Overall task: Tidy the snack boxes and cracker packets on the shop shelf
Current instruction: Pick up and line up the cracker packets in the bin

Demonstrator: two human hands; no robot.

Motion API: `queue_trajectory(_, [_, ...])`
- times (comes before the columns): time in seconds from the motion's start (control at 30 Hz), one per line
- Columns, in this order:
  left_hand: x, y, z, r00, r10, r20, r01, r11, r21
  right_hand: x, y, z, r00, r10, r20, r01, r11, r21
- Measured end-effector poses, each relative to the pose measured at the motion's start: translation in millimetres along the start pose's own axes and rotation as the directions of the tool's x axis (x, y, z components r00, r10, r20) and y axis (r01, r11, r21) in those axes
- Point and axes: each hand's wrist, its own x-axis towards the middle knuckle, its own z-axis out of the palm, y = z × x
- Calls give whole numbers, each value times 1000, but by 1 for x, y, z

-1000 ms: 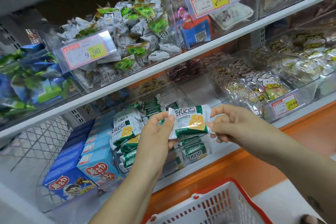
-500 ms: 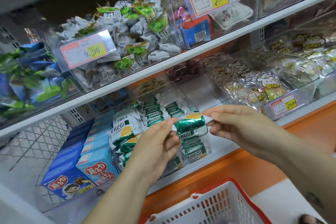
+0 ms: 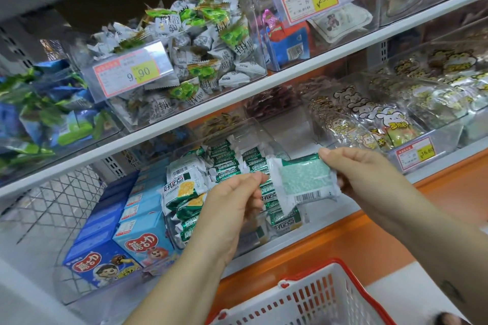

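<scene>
Over the clear bin (image 3: 253,123) on the lower shelf (image 3: 303,235), my left grip (image 3: 232,200) and right grip (image 3: 361,174) each pinch one end of a cracker packet (image 3: 303,182), barcode side up. Only thin crimped edges are held; if either slips, it may drop crooked onto the stacked packets (image 3: 227,163) or into the basket (image 3: 317,298) below.

**One camera, worn on my head**

I have a single wide-angle view, looking forward and down along my own forearms. It faces the shop shelf (image 3: 290,76) at a slant, so the white shelf edges climb from lower left to upper right. It sits close in. My left hand (image 3: 232,208) and right hand (image 3: 361,174) fill the middle, pinching the cracker packet (image 3: 303,182) between them near the centre. The red-rimmed basket (image 3: 303,303) cuts in at the bottom edge, nearest the lens.
</scene>
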Motion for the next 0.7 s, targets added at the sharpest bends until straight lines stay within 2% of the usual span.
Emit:
queue_trajectory(0.13, [3,0,-1,999,-3,-38,3,1000,-4,2,-1,-6,996,90,-18,-88,992,90])
queue_trajectory(0.3, [-6,-1,6,997,-30,76,18,989,146,1,0,-2,995,102,-6,-100,986,135])
queue_trajectory(0.57, [-2,2,5,995,37,95,-40,999,25,-6,-7,1,984,-55,168,54,999,8])
queue_trajectory(0.67, [-2,1,0,993,42,106,-36,998,-51,-7,-5,2,984,-73,164,93,989,-113])
queue_trajectory(0.7, [-3,0,-1,992,58,111,-56,998,-28,-7,-3,3,986,-87,141,108,983,-151])
